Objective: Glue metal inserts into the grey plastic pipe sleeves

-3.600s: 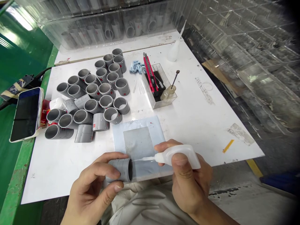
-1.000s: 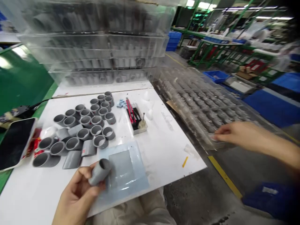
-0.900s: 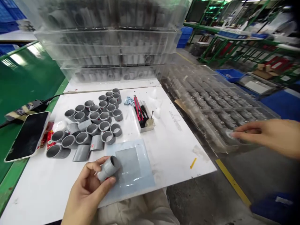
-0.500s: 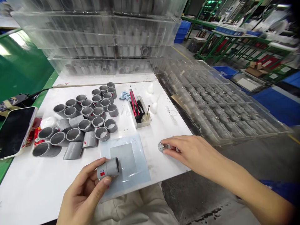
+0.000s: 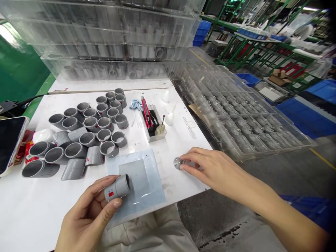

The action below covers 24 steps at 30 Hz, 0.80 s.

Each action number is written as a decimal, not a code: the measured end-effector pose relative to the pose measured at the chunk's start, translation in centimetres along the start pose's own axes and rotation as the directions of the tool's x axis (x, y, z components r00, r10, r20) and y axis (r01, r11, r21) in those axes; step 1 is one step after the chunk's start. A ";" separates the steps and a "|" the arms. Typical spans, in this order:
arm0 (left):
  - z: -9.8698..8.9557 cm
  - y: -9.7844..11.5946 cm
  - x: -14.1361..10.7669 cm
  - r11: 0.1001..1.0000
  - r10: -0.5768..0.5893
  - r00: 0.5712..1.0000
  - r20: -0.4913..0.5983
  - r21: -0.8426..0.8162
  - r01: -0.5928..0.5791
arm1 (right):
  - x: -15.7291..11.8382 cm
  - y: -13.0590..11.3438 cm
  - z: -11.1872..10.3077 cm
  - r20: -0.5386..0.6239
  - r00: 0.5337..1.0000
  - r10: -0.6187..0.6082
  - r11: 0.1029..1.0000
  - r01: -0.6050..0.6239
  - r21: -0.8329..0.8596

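My left hand (image 5: 90, 211) grips a grey cylindrical sleeve (image 5: 117, 188) with a red mark on its side, thumb below and fingers above. Its dark open end faces right, above a pale blue sheet (image 5: 154, 182). Over at the right, my right hand (image 5: 207, 164) pinches a small round metal part (image 5: 177, 163) with holes in its face and a short hub at its centre. That part is low at the white table top; whether it touches the surface I cannot tell. Several similar grey sleeves (image 5: 90, 124) stand or lie in a group on the left.
Behind the sleeves rise stacked clear plastic trays (image 5: 86, 70). A small box (image 5: 157, 137) holds a red utility knife (image 5: 147, 113), with white bottles (image 5: 169, 119) beside it. Clear compartment trays (image 5: 249, 147) full of metal parts lie right of the table. A phone (image 5: 10, 143) is at far left.
The metal part in my right hand has turned, so its face and hub show more upward. My left hand keeps its hold on the sleeve. The whole view has shifted slightly.
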<state>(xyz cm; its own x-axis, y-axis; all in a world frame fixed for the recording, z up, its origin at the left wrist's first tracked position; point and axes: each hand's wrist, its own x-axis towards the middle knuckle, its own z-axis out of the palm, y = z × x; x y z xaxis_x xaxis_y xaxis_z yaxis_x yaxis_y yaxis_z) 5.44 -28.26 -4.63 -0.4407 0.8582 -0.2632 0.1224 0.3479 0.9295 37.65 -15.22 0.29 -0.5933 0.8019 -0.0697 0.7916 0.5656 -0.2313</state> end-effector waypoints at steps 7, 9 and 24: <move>-0.5 -1.4 0.3 0.999 0.033 0.998 0.053 -0.041 -0.031 | -0.3 0.4 -0.7 -0.010 1.000 -0.002 0.995 0.003 0.101; -0.4 -1.1 0.1 0.999 0.026 0.999 0.045 -0.040 -0.024 | -0.3 0.5 -0.7 -0.026 0.999 0.028 0.997 -0.026 0.074; 0.3 0.4 -1.0 0.979 -0.061 0.988 0.145 -0.184 0.088 | 0.9 0.3 1.0 -0.106 0.990 0.094 0.995 -0.095 -0.006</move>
<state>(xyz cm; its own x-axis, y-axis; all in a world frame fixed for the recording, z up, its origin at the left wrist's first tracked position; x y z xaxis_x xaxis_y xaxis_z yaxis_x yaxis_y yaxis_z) 6.17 -28.86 -4.11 -0.3139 0.8808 -0.3544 -0.0826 0.3465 0.9344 37.21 -14.50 -0.86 -0.4976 0.8673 0.0122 0.8452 0.4880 -0.2179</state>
